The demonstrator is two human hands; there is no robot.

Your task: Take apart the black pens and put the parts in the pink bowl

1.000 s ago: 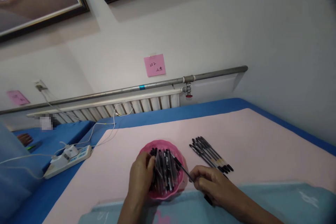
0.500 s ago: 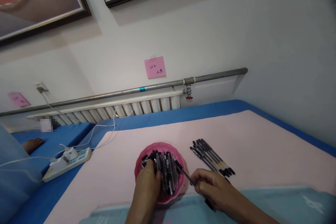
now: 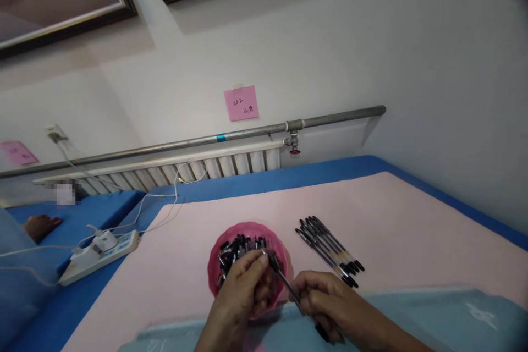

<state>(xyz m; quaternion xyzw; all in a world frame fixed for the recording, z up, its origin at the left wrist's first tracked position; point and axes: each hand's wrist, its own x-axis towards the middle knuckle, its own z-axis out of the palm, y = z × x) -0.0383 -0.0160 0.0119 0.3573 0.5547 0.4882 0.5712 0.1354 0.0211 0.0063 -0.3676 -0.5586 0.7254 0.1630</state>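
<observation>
While the right hand curls round a slim pen with a straight barrel and black ends, the left hand bends over the bowl, thumb and fingers drawn close together at the pen's far tip; whether they grip it, I cannot tell. The glossy pink bowl, round with a scalloped rim, holds a jumble of dark and clear pens. To its right, a slanting row of pens, clear-barrelled and black-capped, lies on a smooth, matte pink sheet. Soft, pale blue cloth spreads nearest the person.
</observation>
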